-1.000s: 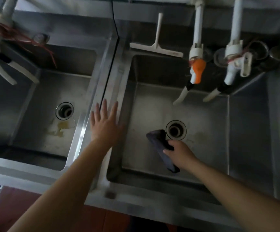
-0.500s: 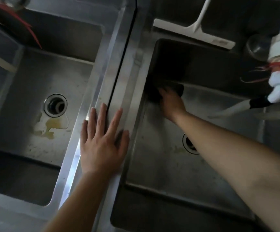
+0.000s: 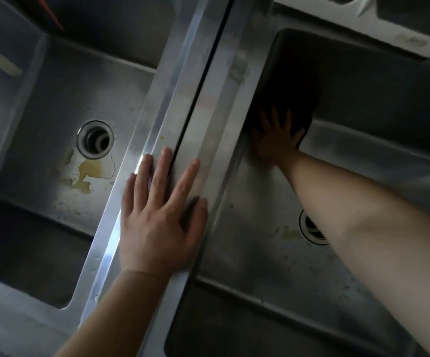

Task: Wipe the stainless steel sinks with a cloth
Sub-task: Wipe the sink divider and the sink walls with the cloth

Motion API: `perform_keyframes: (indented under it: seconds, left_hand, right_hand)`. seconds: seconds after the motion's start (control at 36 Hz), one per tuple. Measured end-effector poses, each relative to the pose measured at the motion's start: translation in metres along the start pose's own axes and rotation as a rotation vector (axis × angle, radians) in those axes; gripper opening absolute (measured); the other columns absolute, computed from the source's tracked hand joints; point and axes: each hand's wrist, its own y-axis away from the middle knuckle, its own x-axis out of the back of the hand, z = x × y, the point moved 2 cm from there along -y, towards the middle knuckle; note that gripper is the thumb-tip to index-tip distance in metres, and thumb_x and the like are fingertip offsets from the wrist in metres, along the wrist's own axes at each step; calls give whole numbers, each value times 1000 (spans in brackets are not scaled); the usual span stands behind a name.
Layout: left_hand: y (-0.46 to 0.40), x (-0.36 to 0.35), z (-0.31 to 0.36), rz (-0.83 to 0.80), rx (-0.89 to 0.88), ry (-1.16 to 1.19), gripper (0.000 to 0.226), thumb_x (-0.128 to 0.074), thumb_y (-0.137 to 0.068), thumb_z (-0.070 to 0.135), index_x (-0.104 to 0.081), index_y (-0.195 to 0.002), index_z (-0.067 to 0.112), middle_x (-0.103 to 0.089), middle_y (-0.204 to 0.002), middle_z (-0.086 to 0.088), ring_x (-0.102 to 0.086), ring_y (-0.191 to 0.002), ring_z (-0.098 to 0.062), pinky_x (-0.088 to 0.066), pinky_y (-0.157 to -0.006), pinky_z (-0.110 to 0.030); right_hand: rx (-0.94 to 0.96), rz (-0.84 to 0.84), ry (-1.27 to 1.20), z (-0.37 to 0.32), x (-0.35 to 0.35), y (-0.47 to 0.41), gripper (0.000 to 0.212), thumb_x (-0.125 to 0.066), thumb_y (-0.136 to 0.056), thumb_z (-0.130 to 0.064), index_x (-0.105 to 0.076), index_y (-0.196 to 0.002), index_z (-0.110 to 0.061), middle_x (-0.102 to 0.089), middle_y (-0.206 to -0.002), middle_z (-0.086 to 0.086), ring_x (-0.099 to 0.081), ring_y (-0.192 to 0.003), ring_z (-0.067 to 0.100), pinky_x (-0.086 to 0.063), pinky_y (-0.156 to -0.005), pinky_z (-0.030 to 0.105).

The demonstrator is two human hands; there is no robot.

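Right hand presses dark cloth flat, fingers spread, into right sink far-left corner; left hand flat, empty, on divider.

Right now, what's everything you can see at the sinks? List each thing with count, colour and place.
sinks: two, grey stainless steel, side by side; left basin, right basin
rims: two, bright steel, between the basins, a dark seam between them
drains: two, round, one in each basin; left, right partly hidden by the arm
stain: one, yellowish, left basin floor just below its drain
squeegee: one, white, on the ledge behind the right basin
cloth: one, dark, far left corner of the right basin
left hand: flat, fingers spread, on the rims
right hand: fingers spread, pressing the cloth
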Motion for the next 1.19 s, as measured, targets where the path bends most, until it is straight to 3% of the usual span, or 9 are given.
perform_keyframes:
  seconds: [0.25, 0.39, 0.56, 0.64, 0.72, 0.83, 0.89, 0.97, 1.19]
  left_hand:
    - [0, 7, 4, -63, 15, 10, 62, -43, -96, 51, -26, -155, 38, -14, -166, -3, -6, -154, -28, -10, -123, -49]
    - [-1, 9, 5, -82, 24, 7, 62, -42, -97, 51, -25, -155, 38, -12, -167, -2, -4, -154, -29, -9, -123, -49]
    - [1, 8, 7, -47, 32, 1, 61, -46, -96, 47, -31, -154, 36, -17, -166, -4, -10, -153, -29, -12, -123, -47]
    - [1, 8, 7, -36, 31, -2, 60, -46, -96, 46, -32, -154, 35, -18, -165, -4, -11, -153, -30, -13, -123, -46]
    - [1, 8, 8, -42, 31, -5, 60, -45, -96, 45, -31, -154, 36, -17, -165, -4, -10, -153, -29, -12, -123, -46]
    - [1, 7, 5, -40, 25, 0, 60, -44, -97, 47, -29, -154, 37, -16, -166, -4, -9, -153, -29, -11, -123, -47]
    - [1, 7, 4, -36, 23, -2, 60, -43, -97, 47, -29, -154, 37, -17, -166, -4, -9, -153, -29, -12, -123, -48]
    - [1, 6, 3, -33, 14, -7, 60, -44, -97, 47, -29, -154, 37, -17, -165, -4, -10, -153, -30, -13, -122, -49]
    - [2, 5, 3, -28, 2, -9, 60, -43, -98, 48, -28, -154, 38, -18, -165, -4, -10, -153, -30, -14, -122, -50]
  right_hand:
    - [196, -48, 125, 18, -57, 59, 71, -25, -96, -68, 9, -155, -45, 15, -166, -4, 19, -151, 32, 20, -107, 70]
    - [561, -58, 198, 24, -119, 182, 62, -38, -97, -55, -34, -154, -31, -27, -163, 10, -11, -147, 48, -16, -103, 82]
    - [882, -155, 414, 27, -172, 283, 60, -60, -91, -54, -42, -147, -44, -37, -158, -3, -32, -145, 36, -27, -106, 73]
    - [975, -152, 410, 31, -164, 271, 55, -56, -93, -54, -43, -146, -47, -35, -158, -7, -30, -147, 32, -28, -109, 71]
    - [1087, -103, 468, 40, -139, 235, 50, -63, -89, -54, -53, -137, -48, -47, -151, -9, -42, -141, 28, -38, -104, 68]
    - [823, 21, 383, 52, -96, 166, 46, -41, -98, -45, -54, -141, -36, -48, -151, 5, -42, -138, 43, -25, -104, 75]
    - [555, 4, 287, 53, -79, 129, 51, -37, -102, -47, -30, -152, -41, -25, -164, 4, -18, -150, 41, -9, -110, 73]
    - [242, -107, 168, 43, -72, 97, 59, -24, -101, -60, 5, -152, -54, 13, -167, -6, 18, -152, 29, 11, -112, 70]
    - [95, -134, 15, -7, -115, 150, 67, -29, -99, -63, 7, -154, -49, 21, -165, -5, 25, -149, 32, 20, -109, 67]
